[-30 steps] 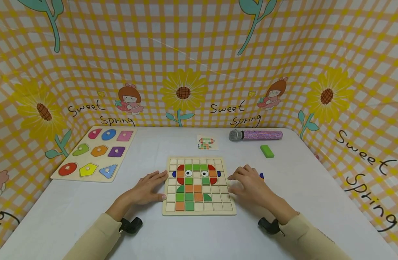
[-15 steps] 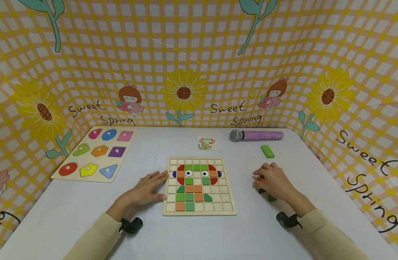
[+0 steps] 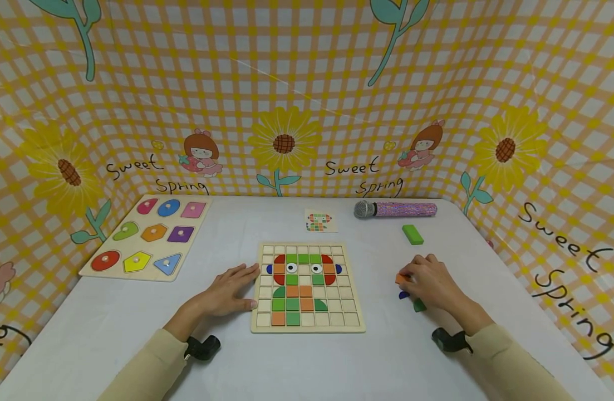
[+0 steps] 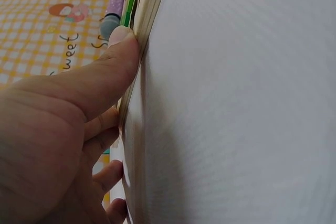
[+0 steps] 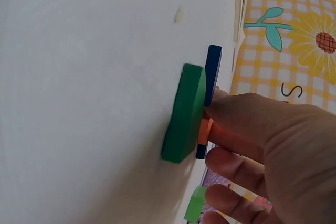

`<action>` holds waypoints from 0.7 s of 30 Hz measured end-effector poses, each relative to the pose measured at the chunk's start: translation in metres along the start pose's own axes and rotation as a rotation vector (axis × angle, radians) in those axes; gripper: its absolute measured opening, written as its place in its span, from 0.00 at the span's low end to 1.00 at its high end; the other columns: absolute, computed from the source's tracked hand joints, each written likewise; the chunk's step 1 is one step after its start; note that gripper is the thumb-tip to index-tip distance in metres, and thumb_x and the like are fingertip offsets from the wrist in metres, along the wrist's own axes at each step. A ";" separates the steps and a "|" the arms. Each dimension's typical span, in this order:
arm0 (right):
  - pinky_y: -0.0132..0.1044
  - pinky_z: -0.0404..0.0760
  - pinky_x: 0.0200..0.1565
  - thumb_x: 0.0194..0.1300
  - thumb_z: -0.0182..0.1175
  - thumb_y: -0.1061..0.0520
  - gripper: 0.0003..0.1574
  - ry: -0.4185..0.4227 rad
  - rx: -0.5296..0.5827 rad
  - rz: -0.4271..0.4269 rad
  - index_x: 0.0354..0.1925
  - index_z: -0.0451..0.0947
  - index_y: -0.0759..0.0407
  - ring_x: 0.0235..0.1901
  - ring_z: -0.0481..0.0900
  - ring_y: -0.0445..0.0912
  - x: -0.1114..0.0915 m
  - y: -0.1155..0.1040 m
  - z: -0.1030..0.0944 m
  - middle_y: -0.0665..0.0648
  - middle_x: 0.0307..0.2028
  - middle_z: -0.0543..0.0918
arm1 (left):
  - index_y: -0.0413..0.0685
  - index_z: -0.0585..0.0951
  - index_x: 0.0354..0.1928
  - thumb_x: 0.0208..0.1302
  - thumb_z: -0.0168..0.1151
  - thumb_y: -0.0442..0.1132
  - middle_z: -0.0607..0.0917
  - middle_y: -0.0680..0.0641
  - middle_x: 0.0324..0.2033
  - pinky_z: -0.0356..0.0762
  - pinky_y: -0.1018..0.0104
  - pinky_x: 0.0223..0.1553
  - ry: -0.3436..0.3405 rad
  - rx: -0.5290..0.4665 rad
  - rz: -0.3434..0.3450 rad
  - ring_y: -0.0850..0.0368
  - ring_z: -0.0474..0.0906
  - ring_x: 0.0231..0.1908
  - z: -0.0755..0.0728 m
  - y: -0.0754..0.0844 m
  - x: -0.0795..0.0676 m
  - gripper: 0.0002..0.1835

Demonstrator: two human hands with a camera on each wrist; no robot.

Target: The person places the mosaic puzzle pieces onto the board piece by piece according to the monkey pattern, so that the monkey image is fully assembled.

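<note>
A wooden grid board (image 3: 349, 318) lies in the middle, bearing colored blocks and two eye pieces in a figure. My left hand (image 3: 226, 292) rests along its left edge, thumb and fingertips touching the side with the fingers relaxed. To the right of the board, my right hand (image 3: 431, 281) pinches a small orange block (image 3: 400, 278) between thumb and index finger, low over the table. A blue piece (image 3: 404, 295) lies just below the fingertips. A dark green piece (image 5: 185, 114) with a curved edge lies close by, standing large in front of the thumb in the right wrist view.
Behind the board lies a small pattern card (image 3: 320, 220). A microphone (image 3: 397, 209) with a glittery purple handle and a light green block (image 3: 412, 234) lie at the back right. At the left is a knobbed shape puzzle (image 3: 173, 273). Patterned cloth (image 3: 307, 83) walls surround the table.
My right hand has moved right from the board's edge to the loose pieces and taken the orange block in a pinch. My left hand has stayed at the board.
</note>
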State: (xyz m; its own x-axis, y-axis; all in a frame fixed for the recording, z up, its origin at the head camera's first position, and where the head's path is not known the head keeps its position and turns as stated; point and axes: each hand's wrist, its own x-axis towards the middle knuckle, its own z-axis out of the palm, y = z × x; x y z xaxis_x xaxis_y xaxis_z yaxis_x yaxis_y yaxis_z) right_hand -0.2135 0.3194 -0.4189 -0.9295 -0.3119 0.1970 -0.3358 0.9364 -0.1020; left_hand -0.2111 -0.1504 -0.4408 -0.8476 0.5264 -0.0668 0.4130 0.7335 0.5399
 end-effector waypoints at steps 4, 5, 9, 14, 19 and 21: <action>0.43 0.66 0.32 0.54 0.68 0.50 0.16 0.000 0.004 0.005 0.38 0.85 0.58 0.35 0.70 0.51 0.000 0.000 0.000 0.55 0.33 0.80 | 0.47 0.58 0.72 0.60 0.63 0.51 0.57 0.45 0.73 0.45 0.33 0.66 0.002 -0.002 0.002 0.39 0.46 0.73 0.000 0.000 0.000 0.41; 0.43 0.66 0.32 0.54 0.68 0.50 0.15 0.000 0.004 0.005 0.37 0.85 0.58 0.35 0.70 0.51 0.000 0.000 0.000 0.55 0.33 0.80 | 0.47 0.58 0.72 0.60 0.63 0.51 0.57 0.45 0.73 0.45 0.33 0.66 0.002 -0.004 0.003 0.39 0.46 0.73 0.000 0.000 -0.001 0.41; 0.44 0.68 0.34 0.54 0.68 0.50 0.15 0.003 0.004 0.002 0.38 0.85 0.58 0.36 0.71 0.52 -0.001 -0.002 -0.002 0.55 0.34 0.80 | 0.46 0.58 0.72 0.60 0.63 0.51 0.57 0.45 0.73 0.45 0.33 0.66 0.001 -0.006 0.004 0.39 0.46 0.72 0.000 0.000 -0.001 0.41; 0.44 0.67 0.36 0.52 0.70 0.51 0.16 0.036 0.023 -0.025 0.38 0.85 0.58 0.37 0.71 0.52 -0.002 -0.013 -0.005 0.54 0.34 0.80 | 0.46 0.58 0.72 0.60 0.63 0.51 0.57 0.45 0.73 0.45 0.33 0.66 -0.001 -0.005 0.001 0.39 0.46 0.72 -0.001 0.001 -0.001 0.41; 0.39 0.64 0.37 0.50 0.71 0.54 0.13 0.063 0.030 -0.073 0.37 0.85 0.55 0.36 0.69 0.47 -0.003 -0.034 -0.005 0.50 0.33 0.79 | 0.46 0.58 0.72 0.60 0.63 0.51 0.57 0.45 0.73 0.45 0.33 0.66 -0.002 -0.011 -0.004 0.39 0.45 0.73 -0.001 0.002 -0.001 0.41; 0.38 0.64 0.37 0.49 0.71 0.55 0.13 0.065 0.029 -0.093 0.36 0.85 0.55 0.36 0.68 0.45 -0.003 -0.045 -0.005 0.49 0.33 0.79 | 0.46 0.58 0.72 0.60 0.63 0.51 0.57 0.45 0.73 0.45 0.33 0.66 -0.003 -0.015 -0.004 0.39 0.45 0.73 -0.001 0.002 -0.001 0.41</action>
State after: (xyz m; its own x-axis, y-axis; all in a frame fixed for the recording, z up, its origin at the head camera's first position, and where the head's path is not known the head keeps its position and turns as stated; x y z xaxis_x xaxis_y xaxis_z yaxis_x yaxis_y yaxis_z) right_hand -0.1952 0.2789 -0.4097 -0.8826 -0.3853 0.2694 -0.4253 0.8986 -0.1080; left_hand -0.2096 -0.1499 -0.4390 -0.8486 0.5243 -0.0714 0.4041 0.7292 0.5523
